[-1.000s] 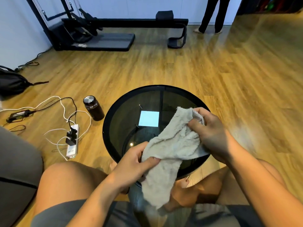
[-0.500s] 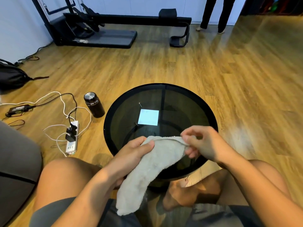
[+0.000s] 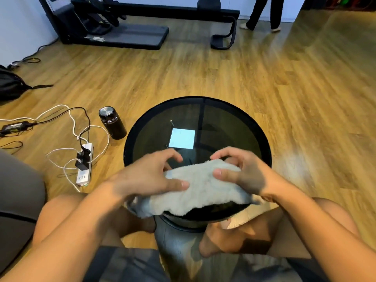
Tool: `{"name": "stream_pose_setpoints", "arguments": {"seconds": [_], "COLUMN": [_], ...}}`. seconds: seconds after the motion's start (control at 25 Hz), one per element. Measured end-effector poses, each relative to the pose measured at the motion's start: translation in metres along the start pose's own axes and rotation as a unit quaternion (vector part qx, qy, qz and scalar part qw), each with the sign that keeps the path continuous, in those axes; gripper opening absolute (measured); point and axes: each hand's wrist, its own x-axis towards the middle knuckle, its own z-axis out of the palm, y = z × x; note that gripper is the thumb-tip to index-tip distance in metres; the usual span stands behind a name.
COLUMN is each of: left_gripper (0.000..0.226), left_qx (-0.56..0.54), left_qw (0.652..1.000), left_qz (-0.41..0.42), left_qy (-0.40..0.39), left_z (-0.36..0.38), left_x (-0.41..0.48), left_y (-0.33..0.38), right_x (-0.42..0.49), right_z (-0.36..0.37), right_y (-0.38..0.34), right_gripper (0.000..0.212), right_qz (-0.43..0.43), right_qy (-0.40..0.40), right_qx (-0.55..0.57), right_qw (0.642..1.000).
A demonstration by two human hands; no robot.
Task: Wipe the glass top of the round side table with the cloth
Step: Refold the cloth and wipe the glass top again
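Note:
The round side table has a dark glass top in a black rim and stands between my knees. A bright square reflection shows near its middle. A pale grey fluffy cloth is bunched into a flat wad over the near part of the glass. My left hand holds its left end, thumb on top. My right hand holds its right end, fingers curled over the far edge. The cloth's left corner hangs over the table's near rim. Whether the cloth touches the glass I cannot tell.
A black flask stands on the wooden floor just left of the table. A white power strip with cables lies further left. A treadmill and a person's legs are at the back. A black bag lies far left.
The cloth has been gathered from a long hanging strip into a folded wad. Both hands have come lower and closer together over the near part of the glass.

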Motion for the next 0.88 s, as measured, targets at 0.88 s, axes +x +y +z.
{"name": "stream_pose_setpoints", "arguments": {"seconds": [0.88], "left_gripper": [0.054], "left_qx": [0.433], "left_qw": [0.873], "left_qz": [0.034], "left_qy": [0.220], "left_z": [-0.042], "left_x": [0.248], "left_y": [-0.135], "right_x": [0.298], "right_z": [0.035], "right_y": [0.093], "right_gripper": [0.037], "right_qz": [-0.034], "right_qy": [0.138], "right_qx": [-0.503], "right_qw": [0.852]}}
